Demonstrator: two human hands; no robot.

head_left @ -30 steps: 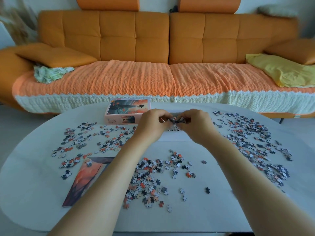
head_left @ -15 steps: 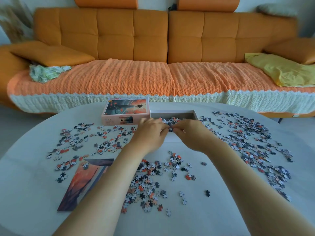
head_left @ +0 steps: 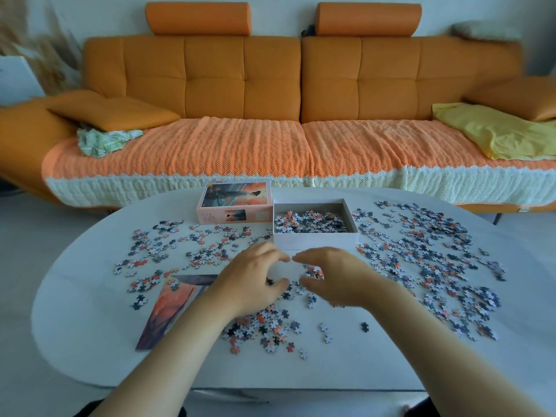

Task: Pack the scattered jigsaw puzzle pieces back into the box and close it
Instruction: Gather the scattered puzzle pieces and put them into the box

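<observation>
Left hand and right hand hover side by side over the table. Their fingers are spread and loosely curved, the tips nearly meeting, and neither holds anything. The open box sits just beyond the fingertips, partly filled. Loose puzzle pieces lie beneath and to either side of both hands. The lid stands beyond the left hand, just beside the box.

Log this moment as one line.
left hand: open, cupped over centre pile | right hand: open, cupped over centre pile | box: uncovered, partly filled | lid: left of box | loose pieces: scattered across table
</observation>
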